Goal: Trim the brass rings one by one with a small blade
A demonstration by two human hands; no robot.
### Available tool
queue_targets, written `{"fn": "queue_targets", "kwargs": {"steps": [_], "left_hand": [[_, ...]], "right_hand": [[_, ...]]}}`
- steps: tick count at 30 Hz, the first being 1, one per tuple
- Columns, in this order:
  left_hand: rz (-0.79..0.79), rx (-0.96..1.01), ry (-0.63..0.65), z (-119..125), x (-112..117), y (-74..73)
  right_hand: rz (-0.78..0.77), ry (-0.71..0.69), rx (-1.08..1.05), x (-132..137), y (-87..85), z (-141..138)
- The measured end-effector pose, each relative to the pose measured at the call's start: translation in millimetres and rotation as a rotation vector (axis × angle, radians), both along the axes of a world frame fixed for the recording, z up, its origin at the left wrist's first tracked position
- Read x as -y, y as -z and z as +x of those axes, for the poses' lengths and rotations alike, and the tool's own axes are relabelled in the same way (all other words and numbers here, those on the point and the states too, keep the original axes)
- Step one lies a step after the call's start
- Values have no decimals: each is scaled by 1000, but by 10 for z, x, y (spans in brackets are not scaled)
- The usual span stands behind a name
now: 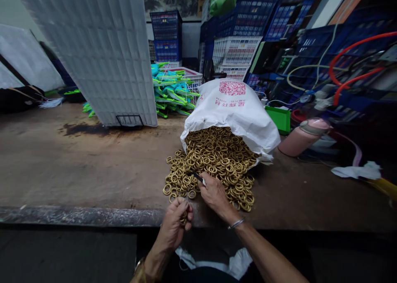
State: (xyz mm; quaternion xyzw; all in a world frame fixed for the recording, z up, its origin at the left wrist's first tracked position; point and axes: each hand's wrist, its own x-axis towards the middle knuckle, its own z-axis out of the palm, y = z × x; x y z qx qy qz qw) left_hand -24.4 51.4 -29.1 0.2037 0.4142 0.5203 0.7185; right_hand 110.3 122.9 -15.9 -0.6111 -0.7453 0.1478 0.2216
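Observation:
A heap of gold-coloured rings [214, 159] spills onto the table from the mouth of a white woven sack [229, 109]. My left hand [176, 219] is closed around a few of these rings just past the table's front edge. In my right hand [214, 192] is a thin tool with a dark tip [197, 177], its exact kind unclear. That tip points left into the heap, and the hand is over the heap's near side. A metal bracelet [236, 224] circles the right wrist.
A tall pale ribbed panel [124, 60] stands at the back left of the wooden table [93, 167]. Behind it are green and blue plastic pieces [173, 91]. A pink bottle [302, 138] and a green tray [279, 120] stand right of the sack. Stacked crates [237, 49] rise behind.

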Motion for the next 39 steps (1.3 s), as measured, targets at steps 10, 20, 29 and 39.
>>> {"fn": "queue_targets", "kwargs": {"steps": [10,20,29,39], "left_hand": [[539,-607,89,87,-61,-3],[691,-782,160,145,36,-30],[520,-819,37,234,59,-115],[118,-344,317,261,111,-85]], "right_hand": [[-599,-211,-691,402,-67,178],[-857,-97,-940,551,-19,277],[-495,-83,-816,614,20,304],[-446,-81,-715,601,67,269]]}}
